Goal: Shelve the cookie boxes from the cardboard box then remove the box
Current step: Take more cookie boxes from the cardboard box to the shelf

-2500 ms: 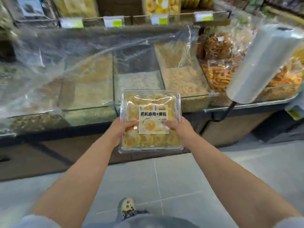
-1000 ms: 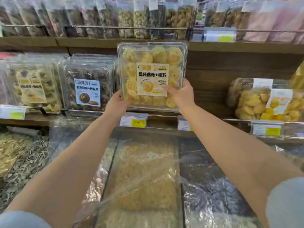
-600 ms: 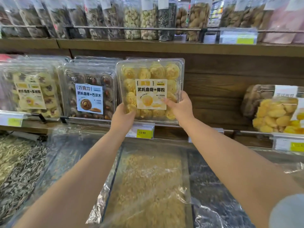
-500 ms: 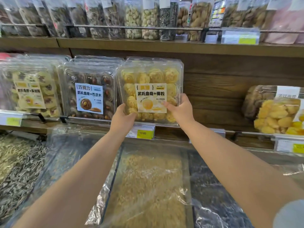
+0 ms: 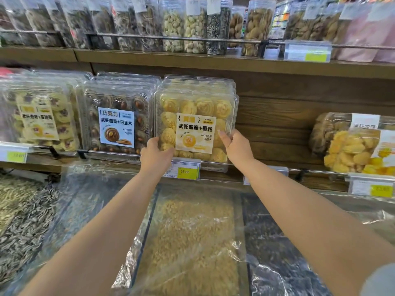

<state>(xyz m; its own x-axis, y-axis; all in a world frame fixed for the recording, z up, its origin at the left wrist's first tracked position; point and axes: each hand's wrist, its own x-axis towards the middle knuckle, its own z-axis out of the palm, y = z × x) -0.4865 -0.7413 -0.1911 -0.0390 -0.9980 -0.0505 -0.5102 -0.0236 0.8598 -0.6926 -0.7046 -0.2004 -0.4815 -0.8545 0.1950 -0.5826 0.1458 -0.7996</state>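
- Left hand (image 5: pixel 156 155): closed on the lower left corner of the cookie box (image 5: pixel 195 127), thumb on the clear front, remaining fingers hidden behind or under the edge. Purpose, as judged: steadies the box and keeps it upright while it settles.
- Right hand (image 5: pixel 237 146): gripping the lower right edge of the same box, thumb across the front beside the label, fingers wrapped round the side. Paired with the left so the box goes in square.
- Cookie box: clear plastic, yellow swirl cookies, cream label facing out. Stands on edge at the front of a row of like boxes (image 5: pixel 198 82), whose lids show just behind and above it. Placed face-out so the label reads from the aisle. Bottom edge sits at or behind the shelf rail (image 5: pixel 213 163); whether it bears full weight there cannot be told.
- Price tag (image 5: pixel 186 170): yellow, clipped to the rail directly beneath the box, partly covered by the left wrist.
- Chocolate cookie boxes (image 5: pixel 116 122): blue label, just beside on the left, same upright stance.
- Pale cookie boxes (image 5: pixel 38 120): further left, blurred.
- Bagged yellow snacks (image 5: pixel 352 144): well apart on the right; bare wood between.
- Upper shelf (image 5: pixel 213 63): jars of nuts and seeds.
- Bulk bins (image 5: pixel 192 238): below the arms, covered in plastic film.
- Cardboard box: not in view.
- Status, as judged: this box nearly shelved; release pending.
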